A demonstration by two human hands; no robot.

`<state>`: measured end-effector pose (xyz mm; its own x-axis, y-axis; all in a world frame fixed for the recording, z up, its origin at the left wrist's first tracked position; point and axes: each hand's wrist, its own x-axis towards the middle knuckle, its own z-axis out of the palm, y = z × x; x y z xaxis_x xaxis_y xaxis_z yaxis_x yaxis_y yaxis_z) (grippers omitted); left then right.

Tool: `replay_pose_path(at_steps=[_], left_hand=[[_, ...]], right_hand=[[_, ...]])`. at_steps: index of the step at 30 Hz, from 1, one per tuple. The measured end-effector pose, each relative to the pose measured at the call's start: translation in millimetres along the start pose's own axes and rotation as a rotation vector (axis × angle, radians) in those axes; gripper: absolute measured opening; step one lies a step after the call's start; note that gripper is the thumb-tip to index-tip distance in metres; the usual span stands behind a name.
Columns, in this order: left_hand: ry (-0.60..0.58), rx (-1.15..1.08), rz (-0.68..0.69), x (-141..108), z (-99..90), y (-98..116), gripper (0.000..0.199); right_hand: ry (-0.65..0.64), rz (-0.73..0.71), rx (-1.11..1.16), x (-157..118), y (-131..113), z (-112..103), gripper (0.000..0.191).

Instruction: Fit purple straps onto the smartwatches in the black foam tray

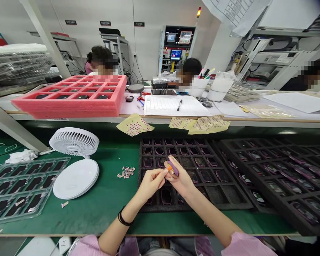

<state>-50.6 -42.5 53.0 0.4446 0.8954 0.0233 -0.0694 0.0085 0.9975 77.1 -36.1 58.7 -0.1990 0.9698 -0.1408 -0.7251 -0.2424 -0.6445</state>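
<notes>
Both hands meet over the black foam tray [221,207]. My right hand [183,182] is wrapped round a small purple-edged watch case [174,168], tilted on its side. With thumb and forefinger my left hand [152,182] pinches a thin orange strip [170,168], whose far end reaches the case; whether it is joined to the case I cannot tell. Beneath and around the hands, the foam tray's compartments hold several purple-rimmed watch cases [166,196]. Fingers cover part of the held case.
Left on the green mat stand a white fan [76,179], a clear tray [40,208] of dark screens and a pile of small tabs [126,172]. More foam trays [282,220] lie right. A shelf behind bears pink foam [77,108] and papers [173,105]; yellow sheets [135,124] overhang it.
</notes>
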Motion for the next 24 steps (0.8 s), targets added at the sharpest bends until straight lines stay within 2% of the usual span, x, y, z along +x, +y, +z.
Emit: replay_pose_path(at_steps=[7, 11, 14, 18, 21, 24], left_hand=[[0.026, -0.043, -0.082, -0.8, -3.3, -7.8, 0.054], [0.138, -0.087, -0.093, 0.3, -2.5, -6.1, 0.052], [0.134, -0.140, -0.061, 0.9, 3.4, -4.3, 0.051], [0.147, -0.128, -0.085, -1.2, 4.2, -5.8, 0.050], [0.207, -0.028, -0.115, -6.7, -17.7, -7.8, 0.047], [0.361, 0.315, -0.035, -15.1, -58.1, -7.7, 0.044]], right_hand=[[0.045, 0.062, -0.009, 2.6, 4.3, -5.1, 0.039], [0.023, -0.006, -0.118, -0.8, 7.7, -6.4, 0.030], [0.048, -0.024, -0.215, -6.7, 15.5, -3.8, 0.026], [0.034, -0.148, -0.395, -12.4, 23.9, -4.4, 0.028], [0.069, -0.262, -0.591, -7.7, 9.2, -23.6, 0.028], [0.180, -0.409, -0.957, 8.1, -25.7, -64.2, 0.028]])
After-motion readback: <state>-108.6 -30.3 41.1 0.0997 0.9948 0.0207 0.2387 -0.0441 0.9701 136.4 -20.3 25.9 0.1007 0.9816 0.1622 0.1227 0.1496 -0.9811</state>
